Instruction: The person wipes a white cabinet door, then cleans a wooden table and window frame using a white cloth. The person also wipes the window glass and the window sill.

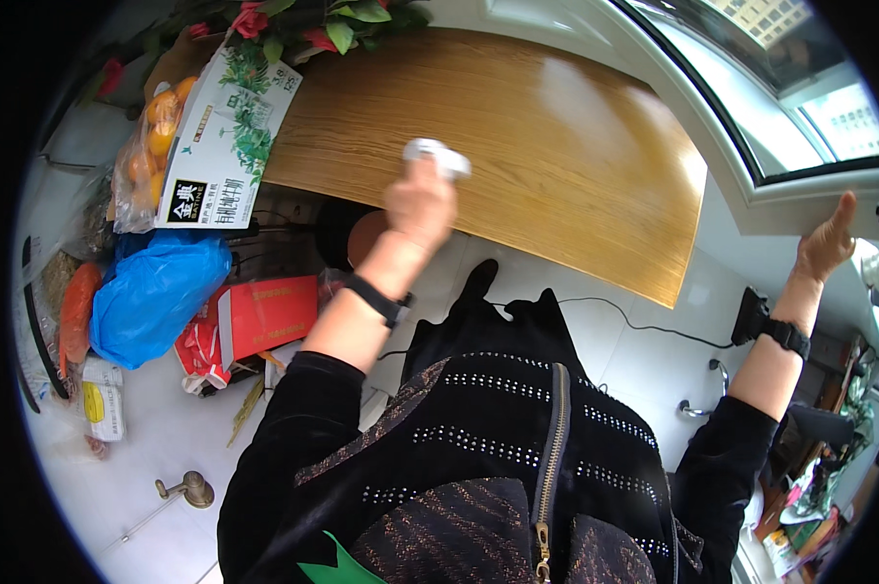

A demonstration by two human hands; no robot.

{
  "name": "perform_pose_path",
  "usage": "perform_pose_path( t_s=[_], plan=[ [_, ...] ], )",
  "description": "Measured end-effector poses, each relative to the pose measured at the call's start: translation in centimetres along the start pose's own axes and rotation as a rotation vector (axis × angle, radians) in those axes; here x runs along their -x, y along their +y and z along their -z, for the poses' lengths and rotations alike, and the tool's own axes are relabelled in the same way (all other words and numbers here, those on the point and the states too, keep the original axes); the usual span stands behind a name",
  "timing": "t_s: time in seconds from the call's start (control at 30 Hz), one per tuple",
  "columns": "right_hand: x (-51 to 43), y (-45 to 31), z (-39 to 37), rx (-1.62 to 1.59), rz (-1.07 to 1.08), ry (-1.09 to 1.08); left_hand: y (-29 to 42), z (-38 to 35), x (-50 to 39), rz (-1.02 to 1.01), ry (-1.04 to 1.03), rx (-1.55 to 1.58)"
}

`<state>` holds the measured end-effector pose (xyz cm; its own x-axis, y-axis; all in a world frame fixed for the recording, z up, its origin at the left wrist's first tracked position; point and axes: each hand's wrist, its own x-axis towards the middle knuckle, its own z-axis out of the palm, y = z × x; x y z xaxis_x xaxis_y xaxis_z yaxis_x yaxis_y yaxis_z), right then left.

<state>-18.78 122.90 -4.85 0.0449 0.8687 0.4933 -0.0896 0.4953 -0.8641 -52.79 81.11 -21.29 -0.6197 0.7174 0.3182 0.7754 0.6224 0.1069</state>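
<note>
My left hand (pixel 420 202) is over the front part of a wooden tabletop (pixel 556 160), its fingers on a small white object (pixel 439 157) that is blurred; it may be a folded cloth or tissue. A dark band circles that wrist. Far to the right, my right hand (pixel 826 244) is raised beside the white window sill, its thumb or a finger pointing up, with nothing seen in it. A dark watch or band sits on the right wrist too.
A milk carton box (pixel 228 139) and bagged oranges (pixel 160 139) stand at the table's left end, near artificial-looking red flowers (pixel 250 20). Blue plastic bag (pixel 158 299) and red box (pixel 271 315) lie lower left. A cable (pixel 629 323) crosses the floor tiles. The window frame (pixel 731 146) borders the right.
</note>
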Motion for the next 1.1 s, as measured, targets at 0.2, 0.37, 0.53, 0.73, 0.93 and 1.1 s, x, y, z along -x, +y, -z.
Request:
perform_pose_path(
  t_s=[0.2,0.37,0.53,0.73,0.93,1.1],
  plan=[
    [0.4,-0.2,-0.9,0.050,0.066,0.029,23.2,0.0,3.4,-0.667,0.089,0.345],
    [1.0,-0.8,-1.3,0.156,0.124,-0.054,19.9,-1.4,2.1,-0.589,0.076,0.214],
    [1.1,-0.9,-1.0,0.212,0.088,-0.091,3.8,1.3,-4.2,0.101,-0.258,-0.020],
    [1.1,-0.4,-0.8,0.296,0.314,-0.135,4.0,1.0,-8.3,0.420,-0.368,-0.109],
    [0.6,0.5,0.1,0.325,0.131,-0.075,21.5,-2.4,-5.7,-0.434,-0.310,0.072],
    [-0.7,1.5,1.0,0.216,-0.079,-0.097,22.2,-3.0,-7.1,-0.620,-0.376,0.144]
  ],
)
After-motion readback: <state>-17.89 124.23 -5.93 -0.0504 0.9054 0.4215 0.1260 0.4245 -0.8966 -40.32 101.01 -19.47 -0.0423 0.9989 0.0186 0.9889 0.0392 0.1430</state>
